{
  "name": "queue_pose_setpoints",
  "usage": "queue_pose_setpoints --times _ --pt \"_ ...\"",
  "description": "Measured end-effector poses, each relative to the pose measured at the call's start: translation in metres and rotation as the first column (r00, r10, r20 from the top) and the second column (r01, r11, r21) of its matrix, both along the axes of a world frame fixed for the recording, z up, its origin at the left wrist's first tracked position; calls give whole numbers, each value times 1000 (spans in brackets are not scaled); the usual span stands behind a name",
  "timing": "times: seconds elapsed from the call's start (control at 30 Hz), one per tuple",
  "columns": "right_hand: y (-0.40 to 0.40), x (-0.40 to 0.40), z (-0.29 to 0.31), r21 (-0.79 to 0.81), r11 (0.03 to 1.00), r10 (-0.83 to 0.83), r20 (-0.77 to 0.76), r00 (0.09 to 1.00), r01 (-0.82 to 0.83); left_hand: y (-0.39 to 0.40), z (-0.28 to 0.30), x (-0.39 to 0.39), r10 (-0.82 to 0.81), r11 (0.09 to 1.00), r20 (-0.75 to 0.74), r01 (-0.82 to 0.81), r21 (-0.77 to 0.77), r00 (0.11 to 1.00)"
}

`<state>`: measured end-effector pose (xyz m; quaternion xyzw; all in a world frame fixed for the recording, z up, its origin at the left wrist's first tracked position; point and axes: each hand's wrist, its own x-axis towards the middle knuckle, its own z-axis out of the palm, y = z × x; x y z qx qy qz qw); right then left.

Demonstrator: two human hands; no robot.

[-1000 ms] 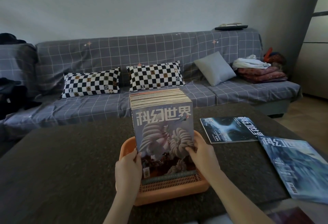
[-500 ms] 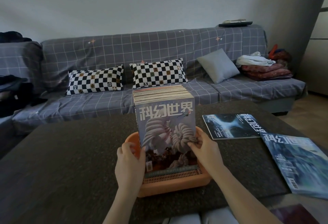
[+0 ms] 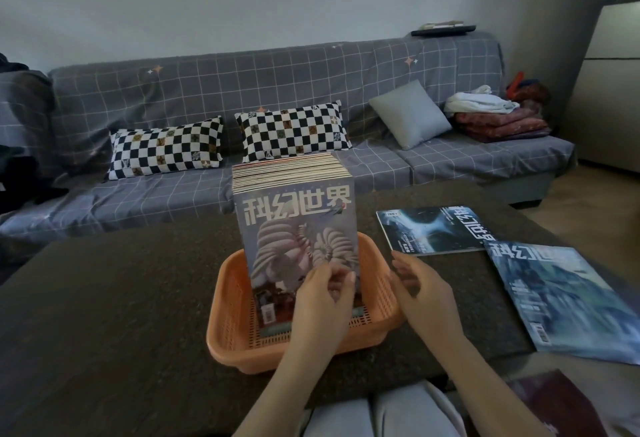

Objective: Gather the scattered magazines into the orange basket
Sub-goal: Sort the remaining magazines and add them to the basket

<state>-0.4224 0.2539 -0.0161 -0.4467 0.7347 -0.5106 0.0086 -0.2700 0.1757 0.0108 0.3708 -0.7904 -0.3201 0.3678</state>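
Observation:
An orange basket sits on the dark table near me. A thick stack of magazines stands upright in it, front cover facing me. My left hand presses against the lower middle of that cover, fingers curled on it. My right hand hovers just right of the stack over the basket's right rim, fingers apart and holding nothing. Two more magazines lie flat on the table to the right: a dark one with a white burst and a blue one nearer the edge.
The dark table stretches left of the basket. Behind it stands a grey checked sofa with chequered pillows and folded cloths. A dark red book lies at the lower right, by my knees.
My left hand slid from the stack's left edge to the middle of the front cover. My right hand let go of the right edge and drew off to the right, opening.

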Motion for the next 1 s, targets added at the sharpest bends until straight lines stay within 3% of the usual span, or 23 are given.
queue_pose_setpoints --times 0.17,0.3,0.5,0.77,0.9,1.0 --pt "45 -41 -16 54 992 -112 -80 990 116 29 -8 -54 -180 982 -18 180 47 984" --pt "86 -85 -34 173 959 -219 -60 974 226 57 -23 -105 -306 945 15 302 125 952" --pt "141 -149 -65 371 825 -426 -85 901 426 95 -52 -175 -409 881 74 372 293 910" --pt "176 -200 -90 486 653 -519 -269 811 580 118 -77 -233 -449 794 65 364 487 891" --pt "183 -222 -86 638 506 -627 -190 756 580 125 -78 -248 -435 757 14 357 548 900" --pt "183 -227 -80 691 517 -680 -27 733 505 127 -78 -253 -410 713 -34 343 611 912"
